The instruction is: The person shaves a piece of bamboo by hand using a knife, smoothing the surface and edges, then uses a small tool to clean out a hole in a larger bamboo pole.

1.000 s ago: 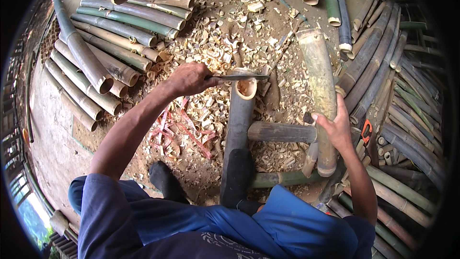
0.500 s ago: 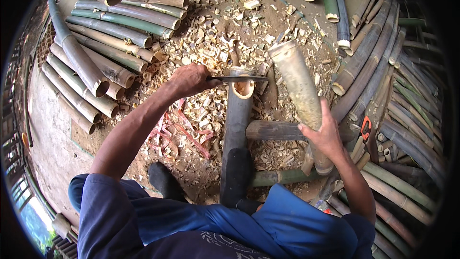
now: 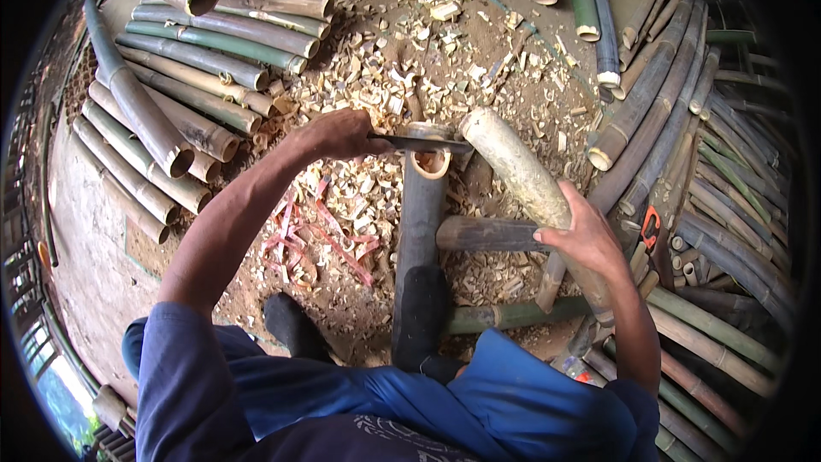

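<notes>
My left hand point(image 3: 342, 134) is closed around the handle of a knife point(image 3: 416, 145). Its dark blade lies crosswise over the upper end of a dark bamboo pole point(image 3: 419, 222), at a pale, cut-out opening. In my right hand point(image 3: 588, 237) is a thick, pale, battered club point(image 3: 522, 167), gripped toward its lower end. The club's far end is right at the blade's tip; whether they touch I cannot tell. My black-covered foot point(image 3: 425, 308) rests on the pole's near part.
Wood chips point(image 3: 376, 68) cover the ground. Cut bamboo poles point(image 3: 214, 56) lie at left, with more poles point(image 3: 646, 120) at right. A dark crosspiece point(image 3: 487, 233) joins the pole's side. Red strips point(image 3: 342, 248) lie near my other foot point(image 3: 292, 322). An orange-handled tool point(image 3: 651, 227) sits at right.
The club's far end has come nearer and to the left, down to the knife's tip. My left hand and the knife have barely shifted.
</notes>
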A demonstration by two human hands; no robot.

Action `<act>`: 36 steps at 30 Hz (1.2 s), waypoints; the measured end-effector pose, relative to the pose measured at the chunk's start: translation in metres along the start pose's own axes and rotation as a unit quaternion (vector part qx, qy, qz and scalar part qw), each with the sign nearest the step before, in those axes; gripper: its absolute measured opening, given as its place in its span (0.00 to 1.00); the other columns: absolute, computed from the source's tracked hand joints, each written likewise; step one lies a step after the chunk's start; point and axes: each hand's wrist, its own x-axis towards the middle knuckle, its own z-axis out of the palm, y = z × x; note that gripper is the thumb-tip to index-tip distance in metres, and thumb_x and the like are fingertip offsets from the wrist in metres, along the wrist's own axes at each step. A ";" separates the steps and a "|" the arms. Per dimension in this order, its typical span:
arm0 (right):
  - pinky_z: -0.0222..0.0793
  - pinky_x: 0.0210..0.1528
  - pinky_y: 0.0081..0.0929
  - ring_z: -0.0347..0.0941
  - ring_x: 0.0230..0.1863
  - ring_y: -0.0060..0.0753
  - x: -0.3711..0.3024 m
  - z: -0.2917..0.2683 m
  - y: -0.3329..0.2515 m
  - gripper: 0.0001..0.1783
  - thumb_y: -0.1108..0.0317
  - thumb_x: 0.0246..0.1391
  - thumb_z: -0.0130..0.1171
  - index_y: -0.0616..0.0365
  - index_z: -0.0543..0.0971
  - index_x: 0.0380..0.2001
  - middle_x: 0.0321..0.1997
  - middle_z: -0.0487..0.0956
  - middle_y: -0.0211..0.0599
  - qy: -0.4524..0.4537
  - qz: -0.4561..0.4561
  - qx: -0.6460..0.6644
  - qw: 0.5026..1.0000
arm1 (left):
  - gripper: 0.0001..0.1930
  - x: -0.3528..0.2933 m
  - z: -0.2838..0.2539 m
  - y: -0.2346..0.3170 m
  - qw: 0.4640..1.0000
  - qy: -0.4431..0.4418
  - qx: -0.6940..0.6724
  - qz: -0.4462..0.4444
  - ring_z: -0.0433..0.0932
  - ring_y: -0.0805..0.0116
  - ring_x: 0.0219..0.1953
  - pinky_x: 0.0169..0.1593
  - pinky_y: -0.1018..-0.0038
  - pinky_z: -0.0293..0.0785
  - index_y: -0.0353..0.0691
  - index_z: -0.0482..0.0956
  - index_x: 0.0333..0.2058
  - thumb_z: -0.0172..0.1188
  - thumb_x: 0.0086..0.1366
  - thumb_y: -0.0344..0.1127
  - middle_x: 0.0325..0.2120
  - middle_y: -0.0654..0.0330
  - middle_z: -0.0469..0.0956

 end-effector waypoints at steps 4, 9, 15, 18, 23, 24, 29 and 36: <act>0.71 0.64 0.41 0.78 0.60 0.53 -0.003 0.005 -0.007 0.55 0.58 0.44 0.75 0.68 0.59 0.71 0.62 0.77 0.60 -0.011 0.010 0.140 0.990 | 0.28 -0.003 -0.005 0.001 0.999 -0.032 -0.007 -0.001 0.81 0.65 0.23 0.33 0.62 0.78 0.41 0.89 0.34 0.59 0.71 0.63 0.24 0.58 0.85; 0.69 0.67 0.39 0.77 0.62 0.55 -0.006 0.012 0.021 0.59 0.60 0.42 0.75 0.68 0.56 0.74 0.66 0.73 0.63 -0.027 0.002 0.005 1.000 | 0.28 -0.022 0.017 0.007 0.986 0.071 0.145 0.052 0.68 0.72 0.15 0.17 0.71 0.67 0.45 0.85 0.37 0.51 0.74 0.64 0.14 0.64 0.72; 0.72 0.62 0.42 0.79 0.57 0.55 -0.012 0.014 0.004 0.52 0.61 0.41 0.75 0.64 0.63 0.69 0.56 0.80 0.60 0.052 -0.041 0.088 0.994 | 0.25 -0.069 0.081 0.004 0.923 0.298 0.160 0.182 0.83 0.59 0.32 0.38 0.61 0.79 0.49 0.77 0.56 0.64 0.67 0.56 0.31 0.59 0.79; 0.74 0.57 0.43 0.81 0.52 0.54 -0.016 0.018 0.017 0.48 0.64 0.39 0.77 0.60 0.67 0.65 0.50 0.81 0.55 0.104 -0.174 -0.009 0.979 | 0.27 -0.062 0.087 0.003 0.925 0.322 0.158 0.125 0.83 0.58 0.36 0.39 0.60 0.79 0.50 0.74 0.62 0.62 0.69 0.54 0.33 0.58 0.80; 0.77 0.45 0.48 0.80 0.42 0.51 0.002 0.010 0.046 0.47 0.66 0.37 0.78 0.57 0.69 0.63 0.44 0.78 0.45 0.097 -0.280 -0.273 0.915 | 0.23 -0.047 0.086 -0.008 0.909 0.352 0.197 0.104 0.82 0.59 0.33 0.34 0.63 0.79 0.51 0.74 0.62 0.58 0.73 0.52 0.34 0.57 0.80; 0.77 0.45 0.48 0.81 0.42 0.51 0.003 0.012 0.050 0.47 0.66 0.37 0.77 0.57 0.69 0.63 0.45 0.79 0.46 0.104 -0.265 -0.256 0.924 | 0.23 -0.046 0.082 -0.006 0.935 0.300 0.172 0.075 0.81 0.62 0.29 0.31 0.64 0.78 0.51 0.75 0.61 0.58 0.73 0.52 0.33 0.57 0.80; 0.77 0.46 0.49 0.82 0.46 0.59 -0.003 0.018 0.040 0.44 0.64 0.41 0.74 0.59 0.67 0.62 0.49 0.81 0.55 0.151 -0.133 -0.071 0.977 | 0.19 -0.047 0.059 -0.014 0.946 0.320 -0.038 0.041 0.76 0.72 0.18 0.21 0.70 0.77 0.52 0.81 0.59 0.59 0.74 0.49 0.25 0.57 0.84; 0.80 0.48 0.45 0.84 0.45 0.51 0.006 0.028 -0.003 0.41 0.63 0.42 0.74 0.58 0.68 0.60 0.47 0.82 0.55 0.121 -0.154 0.078 0.977 | 0.20 -0.080 0.049 -0.031 0.954 0.280 0.053 0.094 0.81 0.67 0.22 0.23 0.67 0.79 0.54 0.84 0.57 0.67 0.67 0.44 0.33 0.58 0.86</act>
